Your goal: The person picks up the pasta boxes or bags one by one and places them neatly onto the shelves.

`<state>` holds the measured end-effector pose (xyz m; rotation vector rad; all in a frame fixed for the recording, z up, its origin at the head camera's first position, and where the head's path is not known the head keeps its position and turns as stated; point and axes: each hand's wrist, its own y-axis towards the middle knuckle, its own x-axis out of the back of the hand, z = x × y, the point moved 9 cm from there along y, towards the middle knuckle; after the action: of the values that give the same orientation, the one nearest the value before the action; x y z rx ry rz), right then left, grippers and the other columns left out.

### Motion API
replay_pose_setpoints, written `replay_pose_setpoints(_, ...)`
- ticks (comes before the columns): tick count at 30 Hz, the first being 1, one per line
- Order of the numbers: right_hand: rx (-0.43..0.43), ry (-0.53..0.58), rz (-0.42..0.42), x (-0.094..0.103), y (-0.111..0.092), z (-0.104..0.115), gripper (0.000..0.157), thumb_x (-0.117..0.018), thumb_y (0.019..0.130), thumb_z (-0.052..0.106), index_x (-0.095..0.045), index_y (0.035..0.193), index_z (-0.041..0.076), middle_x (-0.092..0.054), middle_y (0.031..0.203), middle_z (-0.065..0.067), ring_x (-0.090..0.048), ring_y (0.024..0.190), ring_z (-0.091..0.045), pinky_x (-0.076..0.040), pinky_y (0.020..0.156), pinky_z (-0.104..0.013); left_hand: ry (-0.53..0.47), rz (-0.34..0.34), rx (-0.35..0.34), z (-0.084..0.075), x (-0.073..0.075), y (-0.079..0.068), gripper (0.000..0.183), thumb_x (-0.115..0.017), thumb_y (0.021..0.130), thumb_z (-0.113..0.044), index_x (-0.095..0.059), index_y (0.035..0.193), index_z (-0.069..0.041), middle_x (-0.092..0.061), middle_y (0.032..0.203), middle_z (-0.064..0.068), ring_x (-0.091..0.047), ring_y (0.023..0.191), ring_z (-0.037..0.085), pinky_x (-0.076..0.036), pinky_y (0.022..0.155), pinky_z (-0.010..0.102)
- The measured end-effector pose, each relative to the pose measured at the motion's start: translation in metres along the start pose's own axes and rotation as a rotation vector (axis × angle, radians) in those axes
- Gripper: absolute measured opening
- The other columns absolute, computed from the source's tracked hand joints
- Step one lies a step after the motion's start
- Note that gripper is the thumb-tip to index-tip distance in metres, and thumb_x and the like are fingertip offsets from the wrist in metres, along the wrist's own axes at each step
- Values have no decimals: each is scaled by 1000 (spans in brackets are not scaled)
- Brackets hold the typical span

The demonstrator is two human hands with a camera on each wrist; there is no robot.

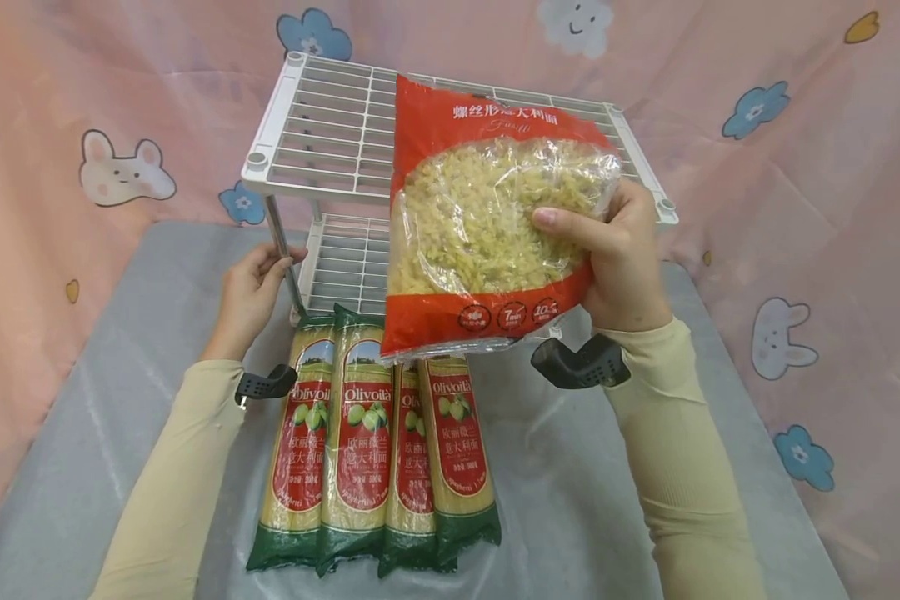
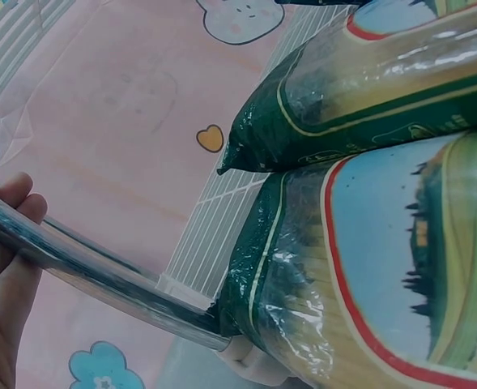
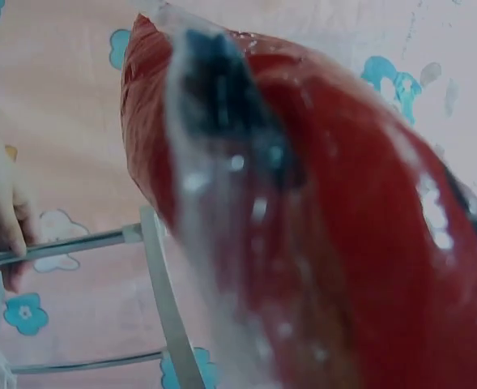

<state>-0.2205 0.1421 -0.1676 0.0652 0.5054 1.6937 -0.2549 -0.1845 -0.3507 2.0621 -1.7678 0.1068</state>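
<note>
- Holding the fusilli bag (image 1: 487, 217) up in front of the white rack (image 1: 257, 167) appears to be the step in hand, with one arm carrying and the other bracing.
- The right hand (image 1: 626, 250) grips the bag by its side edge: the thumb lies across the clear window, while the fingers are mostly hidden behind, so their exact curl cannot be told.
- The bag is roughly upright, its printed front towards the head camera, and it blocks part of both the upper shelf (image 1: 279, 108) and the lower shelf (image 1: 312, 265). Whether it touches the rack's edge does not show.
- The left hand (image 1: 251, 296) is closed about the front post (image 1: 276, 221) on the rack's left side, thumb and fingers on opposite sides of the metal, seemingly to keep the frame steady.
- Four spaghetti packs (image 1: 358, 467) lie side by side on the grey tabletop (image 1: 562, 483), their upper ends close to the rack's front; neither hand holds them.
- The next move, as I judge it, calls for a firm hold on the bag's edge, since the loose contents could sag and swing the far side down.
- Should the bag go onto a shelf, the upper one looks easier to reach; the lower one would need the bag tipped flatter and guided in past the spaghetti packs, with the post held steady throughout.
</note>
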Motion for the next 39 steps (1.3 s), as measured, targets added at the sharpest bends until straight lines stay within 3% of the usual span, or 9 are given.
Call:
replay_pose_setpoints(8,-14,12,-15,-19,25,-9,29,-66,72,-10,-61,100,-6,-61,95,-19,-63,80,-26,-57,70,-34,-5,-17,-5,2,3,-2,26,-50,99,-11,-60,118,4,-64,117,17,-57,115,25,-46,97,38)
replay_pose_setpoints(20,-109,8,-15,-53,69,-29,20,-69,73,-11,-61,89,-2,-64,87,-16,-66,71,-25,-58,67,-34,53,-60,-48,0,4,-4,25,-52,98,-12,-62,112,6,-66,109,18,-61,104,22,-49,93,36)
replay_pose_setpoints(24,-142,7,-12,-63,85,-35,18,-69,75,-11,-59,86,-1,-64,88,-16,-65,73,-26,-58,68,-35,34,-47,-40,0,2,-4,25,-52,98,-12,-62,116,3,-66,112,15,-60,108,25,-48,94,38)
replay_pose_setpoints(32,-193,37,-45,-74,112,-47,20,-69,76,-12,-59,89,0,-64,91,-13,-65,78,-25,-57,74,-36,63,-35,-18,2,0,-3,27,-50,99,-17,-63,115,0,-66,114,15,-58,113,25,-46,96,43)
replay_pose_setpoints(39,-274,31,-61,-78,122,-65,21,-70,76,-12,-59,90,0,-64,88,-13,-66,77,-26,-57,75,-36,58,-37,-6,3,0,-5,26,-49,99,-16,-63,115,1,-65,114,15,-58,113,25,-46,96,42)
